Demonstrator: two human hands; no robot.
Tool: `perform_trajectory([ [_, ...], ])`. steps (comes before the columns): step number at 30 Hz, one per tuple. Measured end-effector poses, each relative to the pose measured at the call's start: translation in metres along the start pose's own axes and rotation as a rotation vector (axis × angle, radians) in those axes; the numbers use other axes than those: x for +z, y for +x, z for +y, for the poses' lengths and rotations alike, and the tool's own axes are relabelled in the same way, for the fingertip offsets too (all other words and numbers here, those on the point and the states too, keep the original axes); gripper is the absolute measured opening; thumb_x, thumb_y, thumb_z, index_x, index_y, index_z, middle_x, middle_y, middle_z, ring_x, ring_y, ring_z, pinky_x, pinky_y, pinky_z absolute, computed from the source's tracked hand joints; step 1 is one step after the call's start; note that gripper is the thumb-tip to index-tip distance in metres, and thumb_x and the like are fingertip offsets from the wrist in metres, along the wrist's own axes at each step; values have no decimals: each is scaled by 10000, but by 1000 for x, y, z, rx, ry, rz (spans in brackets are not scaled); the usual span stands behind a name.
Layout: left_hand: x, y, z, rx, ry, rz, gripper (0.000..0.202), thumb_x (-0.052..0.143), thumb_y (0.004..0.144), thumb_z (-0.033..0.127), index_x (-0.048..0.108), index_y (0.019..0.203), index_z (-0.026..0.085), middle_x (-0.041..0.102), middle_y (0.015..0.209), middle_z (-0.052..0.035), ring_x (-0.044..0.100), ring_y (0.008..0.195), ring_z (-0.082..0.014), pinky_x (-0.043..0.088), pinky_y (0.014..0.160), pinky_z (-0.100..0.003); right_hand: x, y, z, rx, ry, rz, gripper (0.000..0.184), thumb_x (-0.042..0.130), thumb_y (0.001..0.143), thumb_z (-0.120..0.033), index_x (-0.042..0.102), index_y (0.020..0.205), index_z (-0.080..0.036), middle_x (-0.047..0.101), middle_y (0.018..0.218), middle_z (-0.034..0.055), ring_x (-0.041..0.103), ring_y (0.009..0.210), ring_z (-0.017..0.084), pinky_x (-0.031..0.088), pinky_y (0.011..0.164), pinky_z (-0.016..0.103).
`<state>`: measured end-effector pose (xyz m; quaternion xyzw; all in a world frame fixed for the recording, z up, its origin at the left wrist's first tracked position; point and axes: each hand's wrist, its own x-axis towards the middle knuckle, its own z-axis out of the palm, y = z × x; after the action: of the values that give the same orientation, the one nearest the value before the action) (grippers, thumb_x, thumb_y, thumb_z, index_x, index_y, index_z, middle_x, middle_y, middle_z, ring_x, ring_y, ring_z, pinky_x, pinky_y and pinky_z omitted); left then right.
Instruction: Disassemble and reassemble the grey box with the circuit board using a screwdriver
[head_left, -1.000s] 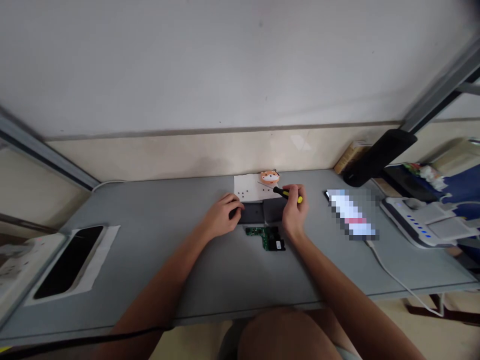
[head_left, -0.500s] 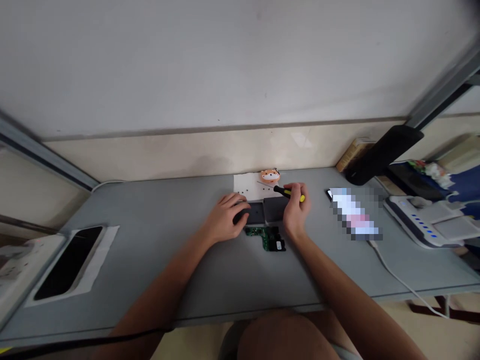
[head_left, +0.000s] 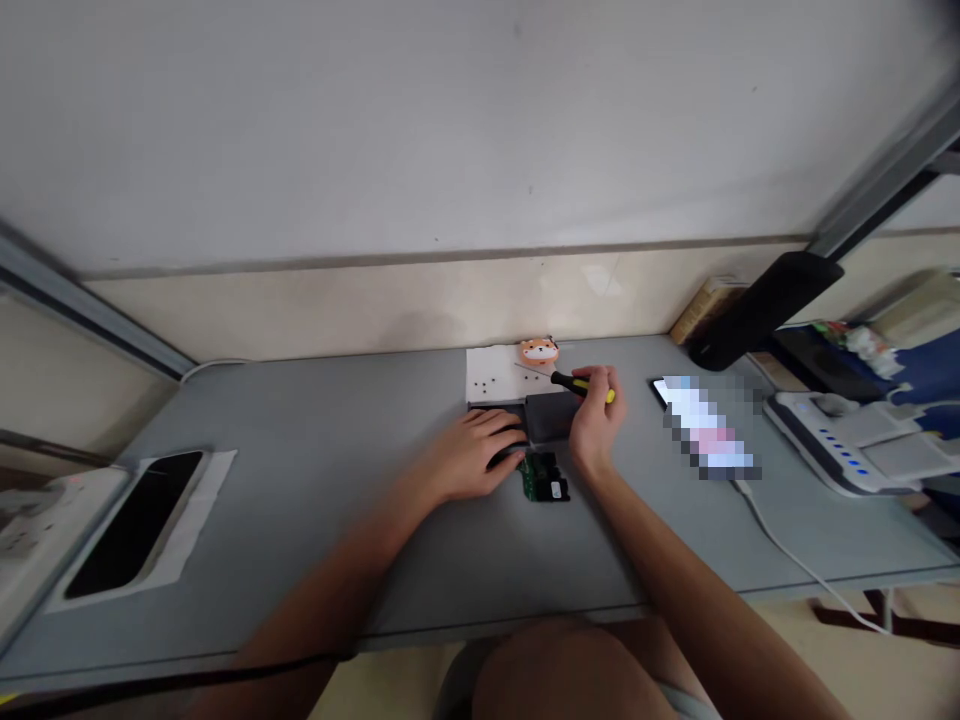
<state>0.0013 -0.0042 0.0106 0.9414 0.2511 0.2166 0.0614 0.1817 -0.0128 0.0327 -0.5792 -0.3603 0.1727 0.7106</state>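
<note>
In my right hand [head_left: 596, 425] is a screwdriver [head_left: 574, 383] with a black and yellow handle, its thin shaft pointing left over white paper [head_left: 491, 370]. That hand rests beside a dark flat case half [head_left: 551, 415]. My left hand [head_left: 480, 455] is curled around a black piece [head_left: 506, 453], mostly hidden under the fingers. It covers much of another dark open case half [head_left: 517, 408]. Just right of my left thumb lies a green and black circuit board [head_left: 547, 478], its left part hidden by the hand. Several tiny screws [head_left: 484, 384] sit on the paper.
An orange and white animal-faced item [head_left: 539, 350] sits at the paper's back edge. To the right are a lit phone [head_left: 701, 425] on a white cable, a power strip [head_left: 840, 440] and a black cylinder [head_left: 765, 310]. A dark phone [head_left: 139, 525] lies at the left.
My left hand has moved right with the black piece, over the case half and the circuit board's left part. My right hand and the screwdriver have barely shifted.
</note>
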Motion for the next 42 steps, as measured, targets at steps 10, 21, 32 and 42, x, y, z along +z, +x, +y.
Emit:
perform_trajectory([
  [10,-6,-4,-24,-133,44,286,328,395,1051,228,704,957,174,718,970,-95,673,929,-216,550,873,-387,-9,11,-10,146,39,88,436,473,874,-577,620,704,-202,552,686,-3,517,623,140,401,602,285],
  [21,-7,-12,-43,-229,-55,161,236,440,980,207,641,856,204,726,792,-31,645,675,-166,473,647,-280,-2,13,3,242,5,47,451,469,869,-604,632,734,-205,550,683,-6,496,625,142,426,597,280],
  [32,-8,-11,-41,-259,-58,139,222,432,931,171,605,799,217,679,721,-17,610,641,-165,454,626,-279,-5,12,7,245,-38,53,461,438,907,-598,643,758,-213,541,696,-9,506,626,149,422,594,289],
  [42,-8,-11,-41,-265,-48,132,226,426,936,179,603,801,219,652,697,-7,600,639,-157,468,645,-272,-5,11,4,268,-18,82,438,476,885,-583,648,736,-208,568,710,1,529,620,141,414,576,276],
])
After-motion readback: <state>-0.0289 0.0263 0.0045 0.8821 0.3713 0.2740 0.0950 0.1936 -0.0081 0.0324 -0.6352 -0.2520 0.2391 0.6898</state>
